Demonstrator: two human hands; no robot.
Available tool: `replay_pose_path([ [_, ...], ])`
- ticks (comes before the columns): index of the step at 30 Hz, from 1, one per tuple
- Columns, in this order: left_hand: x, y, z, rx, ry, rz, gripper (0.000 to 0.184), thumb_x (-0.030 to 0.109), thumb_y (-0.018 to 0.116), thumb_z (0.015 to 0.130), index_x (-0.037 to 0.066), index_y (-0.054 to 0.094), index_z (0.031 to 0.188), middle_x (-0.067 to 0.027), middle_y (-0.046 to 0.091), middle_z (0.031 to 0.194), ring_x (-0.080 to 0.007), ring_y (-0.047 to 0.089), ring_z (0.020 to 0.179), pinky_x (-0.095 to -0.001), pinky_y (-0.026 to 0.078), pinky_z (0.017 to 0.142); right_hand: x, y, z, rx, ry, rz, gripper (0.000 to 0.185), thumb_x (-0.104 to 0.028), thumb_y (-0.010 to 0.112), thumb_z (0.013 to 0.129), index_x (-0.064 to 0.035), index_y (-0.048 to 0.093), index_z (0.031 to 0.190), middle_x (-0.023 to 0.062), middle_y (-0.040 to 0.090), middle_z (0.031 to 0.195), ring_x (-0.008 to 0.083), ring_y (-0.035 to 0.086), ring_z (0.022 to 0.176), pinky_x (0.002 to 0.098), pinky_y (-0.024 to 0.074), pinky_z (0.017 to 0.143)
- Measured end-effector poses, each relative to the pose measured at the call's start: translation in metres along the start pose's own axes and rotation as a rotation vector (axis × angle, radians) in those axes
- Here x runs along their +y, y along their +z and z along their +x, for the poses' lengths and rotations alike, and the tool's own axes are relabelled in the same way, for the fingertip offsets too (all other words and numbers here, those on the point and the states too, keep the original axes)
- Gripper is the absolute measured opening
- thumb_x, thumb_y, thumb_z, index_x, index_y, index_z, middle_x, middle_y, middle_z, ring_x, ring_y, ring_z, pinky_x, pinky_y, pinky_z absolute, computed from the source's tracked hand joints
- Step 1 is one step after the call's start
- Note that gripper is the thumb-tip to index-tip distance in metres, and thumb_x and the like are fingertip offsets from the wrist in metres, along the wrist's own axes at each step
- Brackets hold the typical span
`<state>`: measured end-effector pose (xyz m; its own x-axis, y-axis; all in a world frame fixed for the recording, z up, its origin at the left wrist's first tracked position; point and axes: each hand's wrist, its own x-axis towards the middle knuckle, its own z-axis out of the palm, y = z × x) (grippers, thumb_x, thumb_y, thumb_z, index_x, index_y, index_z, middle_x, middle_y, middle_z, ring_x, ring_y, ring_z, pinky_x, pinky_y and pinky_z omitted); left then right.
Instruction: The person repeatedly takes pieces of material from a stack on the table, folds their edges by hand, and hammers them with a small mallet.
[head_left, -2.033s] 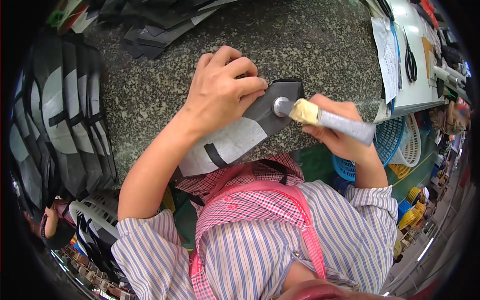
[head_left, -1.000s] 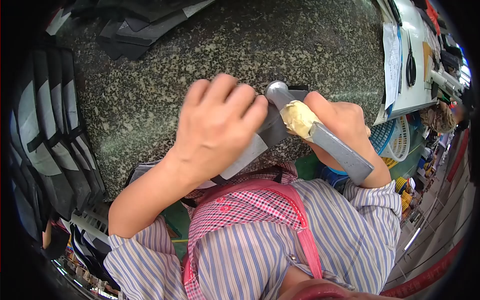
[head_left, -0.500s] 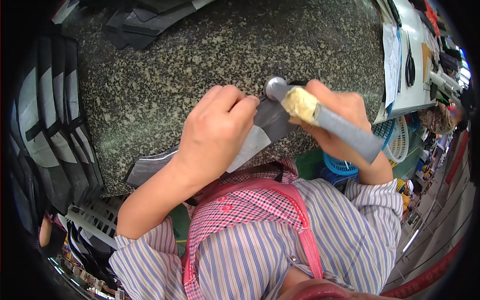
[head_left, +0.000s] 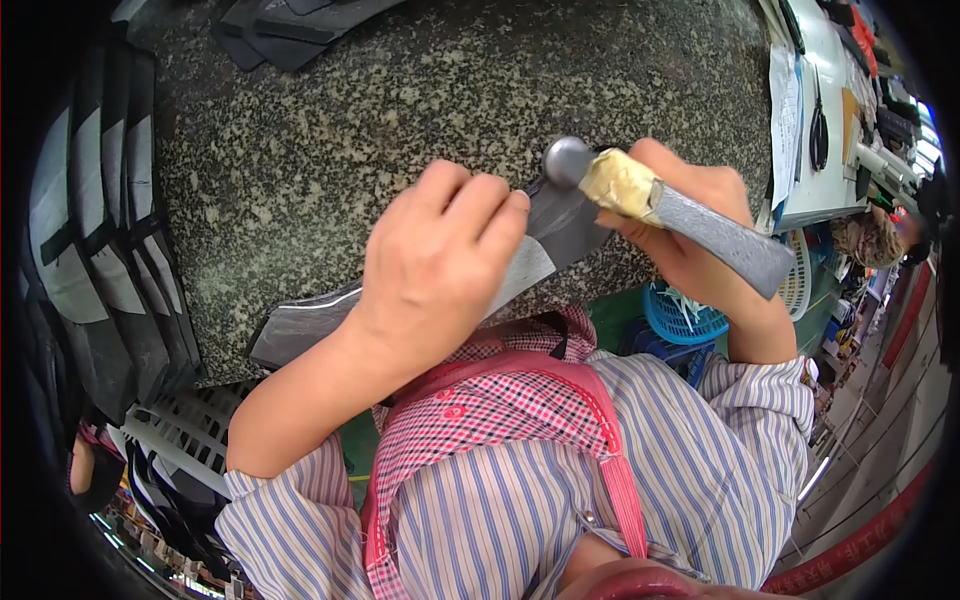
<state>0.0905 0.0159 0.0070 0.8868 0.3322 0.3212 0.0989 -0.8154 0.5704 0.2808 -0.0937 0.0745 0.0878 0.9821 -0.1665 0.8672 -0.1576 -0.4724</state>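
Observation:
A hammer [head_left: 735, 245] with yellow wrapping round the middle of its head is in my right hand [head_left: 690, 215], whose fingers are closed round the mostly hidden handle. Its round face is over the far right end of a long dark piece [head_left: 565, 225] with a light grey patch. This piece lies along the near edge of the stone worktop, partly beneath my left hand [head_left: 440, 255] and forearm. The left fingers are curled and pressed together at the piece's far edge, left of the hammer face; their tips are partly hidden.
Stacked dark and grey pieces [head_left: 85, 250] line the left side, and more dark pieces [head_left: 290, 35] lie at the back left. A white surface [head_left: 835, 185] at right bears black scissors [head_left: 819, 130] and papers [head_left: 785, 120]. Below are a blue basket [head_left: 685, 318] and a white basket [head_left: 185, 435].
Both hands and the hammer have shifted over the worktop. The dark piece has turned, and its left end now shows beyond my left forearm. The hammer face has moved slightly up and right since half a second ago.

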Motion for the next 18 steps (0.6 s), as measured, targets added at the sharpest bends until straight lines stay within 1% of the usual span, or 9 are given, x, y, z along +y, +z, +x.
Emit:
replay_pose_path([
  [2, 0.007, -0.004, 0.001, -0.049, 0.014, 0.058, 0.029, 0.000, 0.070, 0.066, 0.000, 0.066, 0.095, -0.0073, 0.059, 0.086, -0.0241, 0.058, 0.075, -0.0328, 0.050, 0.062, -0.004, -0.003, -0.002, 0.076, 0.013, -0.031, 0.030, -0.020, 0.077, 0.077, -0.0050, 0.054, 0.089, 0.0119, 0.058, 0.065, 0.0297, 0.063, 0.058, 0.0342, 0.0458, 0.050],
  [4, 0.012, -0.006, 0.000, -0.096, 0.015, 0.122, 0.028, 0.002, 0.071, 0.069, 0.001, 0.066, 0.097, -0.0075, 0.059, 0.086, -0.0238, 0.058, 0.074, -0.0334, 0.050, 0.061, -0.010, 0.004, -0.004, 0.034, -0.010, 0.019, 0.029, -0.019, 0.077, 0.077, -0.0052, 0.054, 0.090, 0.0120, 0.058, 0.066, 0.0299, 0.063, 0.058, 0.0345, 0.0458, 0.050],
  [6, 0.002, -0.002, -0.003, -0.045, -0.029, -0.005, 0.026, 0.002, 0.071, 0.070, 0.001, 0.066, 0.096, -0.0076, 0.059, 0.084, -0.0237, 0.058, 0.074, -0.0335, 0.049, 0.061, -0.014, 0.005, -0.001, -0.102, -0.001, 0.013, 0.030, -0.019, 0.077, 0.076, -0.0057, 0.055, 0.092, 0.0121, 0.060, 0.066, 0.0306, 0.064, 0.059, 0.0347, 0.0462, 0.051],
  [8, -0.003, -0.006, -0.004, 0.012, -0.139, -0.164, 0.023, 0.003, 0.072, 0.072, 0.002, 0.066, 0.094, -0.0081, 0.059, 0.082, -0.0244, 0.058, 0.071, -0.0346, 0.049, 0.061, -0.010, 0.010, 0.000, -0.068, -0.008, 0.009, 0.032, -0.021, 0.075, 0.076, -0.0075, 0.050, 0.089, 0.0109, 0.059, 0.065, 0.0311, 0.063, 0.059, 0.0380, 0.0467, 0.049],
  [13, -0.004, -0.007, -0.013, -0.002, -0.004, -0.031, 0.021, 0.003, 0.067, 0.069, 0.001, 0.065, 0.090, -0.0070, 0.055, 0.079, -0.0227, 0.056, 0.071, -0.0329, 0.048, 0.058, -0.009, 0.010, 0.002, -0.004, -0.026, -0.001, 0.034, -0.022, 0.076, 0.074, -0.0089, 0.048, 0.088, 0.0102, 0.058, 0.062, 0.0311, 0.063, 0.058, 0.0387, 0.0470, 0.048],
  [14, -0.002, -0.006, -0.013, 0.003, 0.035, 0.035, 0.020, 0.005, 0.065, 0.068, 0.001, 0.063, 0.088, -0.0063, 0.053, 0.078, -0.0213, 0.056, 0.071, -0.0311, 0.048, 0.057, -0.015, 0.003, 0.002, -0.014, 0.019, -0.041, 0.026, -0.022, 0.077, 0.077, -0.0064, 0.059, 0.088, 0.0119, 0.060, 0.068, 0.0281, 0.065, 0.061, 0.0330, 0.0469, 0.051],
  [16, 0.002, -0.007, -0.012, -0.007, 0.100, 0.125, 0.020, 0.010, 0.061, 0.066, 0.001, 0.062, 0.085, -0.0045, 0.049, 0.075, -0.0185, 0.054, 0.071, -0.0278, 0.047, 0.056, -0.021, 0.004, -0.003, 0.048, 0.020, -0.009, 0.026, -0.021, 0.077, 0.076, -0.0070, 0.059, 0.088, 0.0118, 0.060, 0.069, 0.0278, 0.065, 0.061, 0.0333, 0.0468, 0.051],
  [17, 0.002, -0.008, -0.013, -0.029, 0.088, 0.101, 0.023, 0.007, 0.061, 0.067, 0.001, 0.062, 0.089, -0.0057, 0.051, 0.079, -0.0200, 0.054, 0.071, -0.0294, 0.047, 0.056, -0.023, 0.004, -0.004, 0.080, 0.022, 0.008, 0.026, -0.021, 0.077, 0.076, -0.0072, 0.059, 0.088, 0.0117, 0.060, 0.069, 0.0276, 0.066, 0.061, 0.0335, 0.0468, 0.052],
  [18, 0.002, -0.009, -0.013, -0.049, 0.077, 0.078, 0.026, 0.005, 0.062, 0.068, 0.000, 0.063, 0.093, -0.0069, 0.053, 0.083, -0.0215, 0.055, 0.072, -0.0309, 0.047, 0.057, -0.024, 0.008, -0.002, -0.030, 0.005, -0.011, 0.027, -0.020, 0.077, 0.075, -0.0077, 0.057, 0.088, 0.0118, 0.059, 0.067, 0.0299, 0.064, 0.060, 0.0348, 0.0457, 0.051],
])
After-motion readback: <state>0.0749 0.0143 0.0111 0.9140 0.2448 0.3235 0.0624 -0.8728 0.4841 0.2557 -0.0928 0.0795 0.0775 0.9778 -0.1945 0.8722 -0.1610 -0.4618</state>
